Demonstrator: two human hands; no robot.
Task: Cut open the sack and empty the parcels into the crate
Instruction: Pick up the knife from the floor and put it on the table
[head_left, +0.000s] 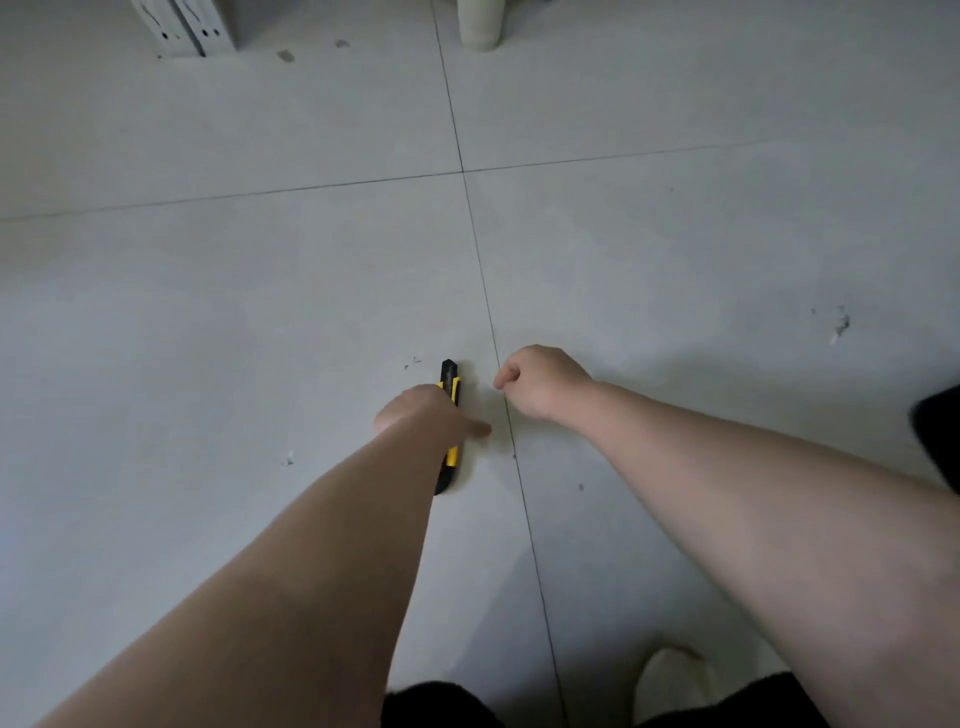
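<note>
Right now the only task tool in sight is the black and yellow plastic utility knife (451, 415), lying flat on the pale grey tiled floor (260, 312) just left of a dark grout line that runs away from the person. Its long axis runs nearly parallel to that line, one black end pointing away from the camera and the other back towards the person's legs; whether a blade is extended I cannot tell. The left hand (423, 413) is directly over the middle of the handle, covering it, with the thumb stuck out to the right past the knife's edge; the fingers curl down out of view on the far side, so whether they have actually closed on the handle or only rest on it cannot be told. The right hand (540, 382) is just beside the knife on the other side of the grout line, loosely clenched into an empty fist and apart from the tool. So the left hand is the nearer one, and a pick-up looks best made by wrapping across the handle's short width. Neither the sack nor the crate nor any parcel shows here; farther off stand a white perforated metal bracket (182, 26) and a pale cylindrical leg (480, 23).
</note>
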